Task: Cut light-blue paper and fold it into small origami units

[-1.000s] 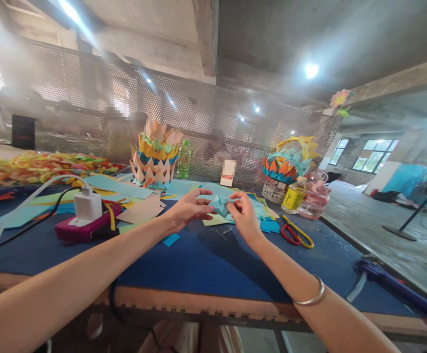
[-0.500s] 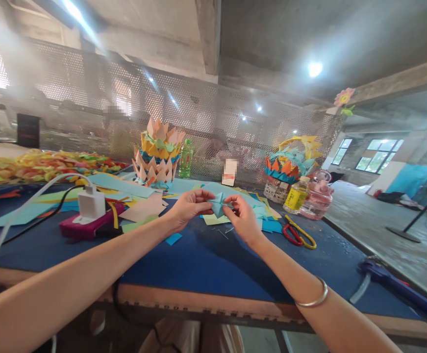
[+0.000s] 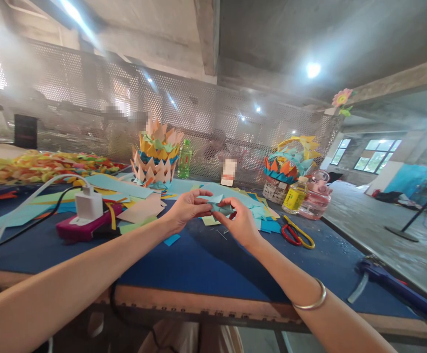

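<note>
A small piece of folded light-blue paper (image 3: 218, 200) is pinched between my two hands, above the blue table mat (image 3: 198, 272). My left hand (image 3: 187, 211) grips its left side with thumb and fingers. On the right side, my right hand (image 3: 239, 220) holds it between thumb and forefinger, with a silver bangle (image 3: 314, 296) on that forearm. The fingers partly cover the paper. Below and behind the hands lie sheets of coloured paper (image 3: 139, 210) and a small blue paper piece (image 3: 172, 240).
Red-and-yellow scissors (image 3: 297, 235) and a glue gun (image 3: 386, 277) lie at right. A purple power strip (image 3: 88, 228) with a white charger (image 3: 88, 205) sits at left. Behind stand paper-petal baskets (image 3: 156, 166), a yellow-labelled bottle (image 3: 296, 197) and a pink jug (image 3: 315, 198).
The folded paper has turned in my fingers: its pointed face was toward me, and now it shows flatter with an open edge. Both hands keep nearly the same place.
</note>
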### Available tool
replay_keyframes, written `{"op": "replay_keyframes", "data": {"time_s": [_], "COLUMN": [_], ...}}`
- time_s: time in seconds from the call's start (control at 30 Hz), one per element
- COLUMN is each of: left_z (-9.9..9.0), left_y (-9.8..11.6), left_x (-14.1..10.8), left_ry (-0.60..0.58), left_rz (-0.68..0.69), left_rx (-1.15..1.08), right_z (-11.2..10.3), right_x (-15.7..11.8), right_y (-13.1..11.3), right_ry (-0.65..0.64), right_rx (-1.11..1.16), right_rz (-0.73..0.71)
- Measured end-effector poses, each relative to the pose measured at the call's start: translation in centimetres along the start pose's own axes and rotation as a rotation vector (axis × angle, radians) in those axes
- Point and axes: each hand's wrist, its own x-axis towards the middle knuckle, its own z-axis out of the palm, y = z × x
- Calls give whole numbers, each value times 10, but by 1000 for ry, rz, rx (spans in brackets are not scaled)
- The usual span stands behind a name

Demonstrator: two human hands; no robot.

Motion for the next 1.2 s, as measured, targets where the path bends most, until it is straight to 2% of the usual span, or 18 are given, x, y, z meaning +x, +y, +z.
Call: {"op": "replay_keyframes", "data": {"time_s": [0.27, 0.47, 0.57, 0.7, 1.03, 1.2], "left_z": [0, -1, -1, -1, -1, 0], "left_y": [2, -2, -2, -1, -1, 3], "left_x": [0, 0, 0, 0, 1, -1], "left_ry": [0, -68, -56, -70, -117, -73], "left_rz": [-39, -168, -196, -205, -229, -226], "left_rx": [-31, 4, 0, -23, -86, -96], "right_z": [3, 4, 4, 4, 4, 2], "right_x": [2, 2, 1, 1, 1, 1], "right_y": [3, 4, 2, 0, 1, -1], "right_ry": [25, 36, 48, 95, 174, 169], "right_rx": [46, 71, 67, 63, 81, 72], "right_rz": [-4, 26, -11, -54, -46, -119]}}
